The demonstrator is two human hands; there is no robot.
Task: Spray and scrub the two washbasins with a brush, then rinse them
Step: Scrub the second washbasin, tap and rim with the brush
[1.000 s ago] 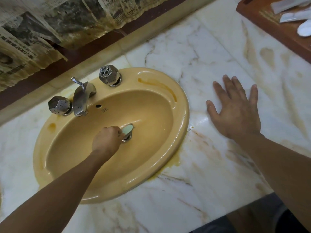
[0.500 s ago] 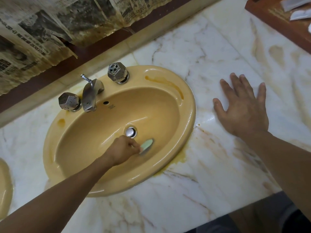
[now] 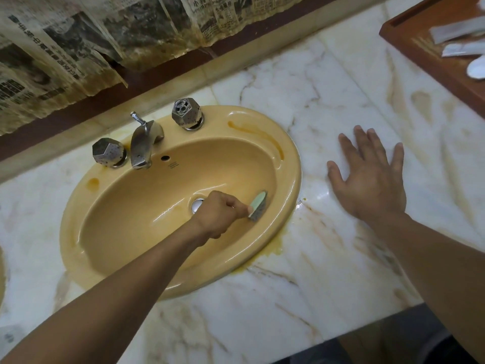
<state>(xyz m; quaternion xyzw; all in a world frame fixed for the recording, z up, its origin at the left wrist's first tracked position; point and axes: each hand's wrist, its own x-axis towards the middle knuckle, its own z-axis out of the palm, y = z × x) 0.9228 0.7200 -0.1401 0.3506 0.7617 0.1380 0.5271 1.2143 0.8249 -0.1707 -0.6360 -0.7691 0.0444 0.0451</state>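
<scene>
A yellow oval washbasin [image 3: 110, 232] is set in a white marble counter [image 3: 301, 285]. My left hand [image 3: 216, 215] reaches into the bowl and grips a small pale-green brush [image 3: 258, 205], whose bristles press on the bowl's right inner wall, just right of the metal drain [image 3: 196, 204]. The brush handle is hidden in my fist. My right hand [image 3: 370, 179] lies flat on the counter to the right of the basin, fingers spread. The edge of a second yellow basin [image 3: 1, 279] shows at the far left.
A metal faucet [image 3: 143, 143] with two faceted knobs [image 3: 107, 152] [image 3: 186, 114] stands at the basin's back rim. Stained newspaper [image 3: 105, 35] hangs on the wall behind. A wooden tray [image 3: 420, 51] with white packets sits at the back right. Yellow stains mark the counter by the rim.
My left hand has swept the brush from over the drain to the bowl's right wall. My right hand has stayed flat on the counter. The view has shifted slightly.
</scene>
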